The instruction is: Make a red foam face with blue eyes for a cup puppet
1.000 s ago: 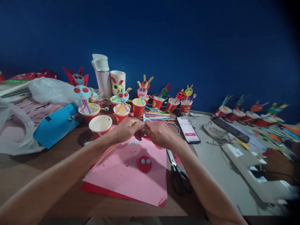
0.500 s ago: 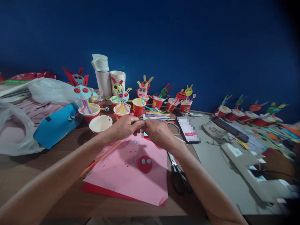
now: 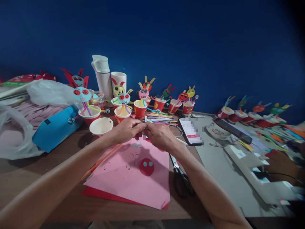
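My left hand [image 3: 127, 128] and my right hand [image 3: 158, 135] meet above the far edge of a pink paper sheet [image 3: 107, 181]. Both are closed with fingertips pressed together, and whatever lies between them is hidden. Below them on the sheet rests a red paper circle [image 3: 146, 171] bearing two pale round dots. Small pale blue paper scraps [image 3: 136, 145] and dark bits lie nearer the hands. A red sheet [image 3: 107, 194] shows under the pink one. An empty paper cup [image 3: 101, 126] stands close to my left hand, and black-handled scissors [image 3: 179, 181] lie beside my right forearm.
Red cups with paper-faced figures, such as one with a blue face [image 3: 124, 99], line the back. Nearby are a white thermos [image 3: 103, 79], stacked cups [image 3: 119, 84], a phone [image 3: 190, 130], a tape roll [image 3: 175, 129], a power strip [image 3: 252, 178], a blue sheet [image 3: 53, 130] and plastic bags.
The hands stay joined in nearly the same place, with only slight finger movement. The whole view has shifted a little.
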Motion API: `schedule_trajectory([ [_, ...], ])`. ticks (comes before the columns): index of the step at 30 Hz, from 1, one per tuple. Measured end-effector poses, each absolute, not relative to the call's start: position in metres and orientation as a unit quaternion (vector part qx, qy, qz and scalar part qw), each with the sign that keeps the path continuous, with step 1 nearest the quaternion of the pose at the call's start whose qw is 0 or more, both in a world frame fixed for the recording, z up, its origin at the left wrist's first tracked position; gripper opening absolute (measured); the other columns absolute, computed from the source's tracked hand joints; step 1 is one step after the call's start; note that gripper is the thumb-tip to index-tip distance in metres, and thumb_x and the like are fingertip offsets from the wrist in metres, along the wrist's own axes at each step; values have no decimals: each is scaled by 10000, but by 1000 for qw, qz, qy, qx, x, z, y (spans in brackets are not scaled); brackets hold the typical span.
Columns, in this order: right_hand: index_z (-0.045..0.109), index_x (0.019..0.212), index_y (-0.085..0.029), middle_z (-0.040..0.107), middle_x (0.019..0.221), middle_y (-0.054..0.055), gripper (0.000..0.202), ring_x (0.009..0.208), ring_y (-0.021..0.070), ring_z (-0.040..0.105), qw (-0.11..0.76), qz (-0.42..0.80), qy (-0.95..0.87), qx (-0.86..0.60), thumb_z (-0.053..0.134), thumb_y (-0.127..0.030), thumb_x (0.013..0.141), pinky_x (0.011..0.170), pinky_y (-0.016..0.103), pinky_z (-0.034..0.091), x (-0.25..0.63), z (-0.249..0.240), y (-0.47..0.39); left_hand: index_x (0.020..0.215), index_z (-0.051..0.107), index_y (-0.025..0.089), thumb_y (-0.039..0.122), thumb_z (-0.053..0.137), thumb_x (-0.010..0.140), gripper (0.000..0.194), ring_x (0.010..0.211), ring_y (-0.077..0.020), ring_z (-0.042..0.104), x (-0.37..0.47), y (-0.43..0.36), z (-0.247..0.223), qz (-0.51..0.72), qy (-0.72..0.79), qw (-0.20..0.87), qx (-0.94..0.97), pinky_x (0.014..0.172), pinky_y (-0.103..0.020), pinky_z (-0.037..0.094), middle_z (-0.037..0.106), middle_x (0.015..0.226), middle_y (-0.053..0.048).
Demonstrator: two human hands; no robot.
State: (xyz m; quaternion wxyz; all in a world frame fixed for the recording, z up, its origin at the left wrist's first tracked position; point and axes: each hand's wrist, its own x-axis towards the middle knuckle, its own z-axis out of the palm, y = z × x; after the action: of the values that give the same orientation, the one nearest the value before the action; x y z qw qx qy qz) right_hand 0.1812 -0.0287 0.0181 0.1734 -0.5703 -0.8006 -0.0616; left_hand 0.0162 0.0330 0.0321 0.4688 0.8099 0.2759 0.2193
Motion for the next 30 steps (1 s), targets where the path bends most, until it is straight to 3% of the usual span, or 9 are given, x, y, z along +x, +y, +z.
schedule_trajectory([
  [9, 546, 1011, -186, 683, 806, 36, 191, 661, 161, 591, 185, -71, -811, -551, 394, -263, 926, 511, 256, 205, 180, 16, -27, 747, 590, 149, 422, 422, 886, 350, 586, -126, 598, 13, 33, 31, 202, 288, 468, 811, 561, -233, 490, 604, 641, -8],
  [15, 546, 909, -174, 661, 829, 42, 148, 724, 157, 593, 171, -90, -812, -550, 410, -232, 921, 547, 255, 265, 182, 8, -28, 667, 558, 152, 426, 410, 882, 379, 574, -122, 580, 15, 29, 34, 192, 289, 441, 828, 543, -220, 461, 589, 626, -8],
  [23, 525, 941, -167, 665, 734, 35, 168, 565, 158, 569, 156, -95, -802, -569, 382, -254, 923, 479, 271, 182, 182, -2, -40, 671, 545, 151, 430, 383, 877, 382, 580, -141, 589, 19, 27, 30, 132, 292, 415, 852, 540, -234, 433, 590, 623, -16],
  [30, 496, 972, -204, 677, 749, 7, 133, 554, 135, 576, 147, -82, -806, -567, 390, -269, 924, 486, 255, 193, 184, -4, -40, 684, 554, 158, 372, 389, 871, 329, 613, -151, 596, 17, 28, 29, 126, 288, 397, 862, 581, -248, 452, 612, 649, -27],
])
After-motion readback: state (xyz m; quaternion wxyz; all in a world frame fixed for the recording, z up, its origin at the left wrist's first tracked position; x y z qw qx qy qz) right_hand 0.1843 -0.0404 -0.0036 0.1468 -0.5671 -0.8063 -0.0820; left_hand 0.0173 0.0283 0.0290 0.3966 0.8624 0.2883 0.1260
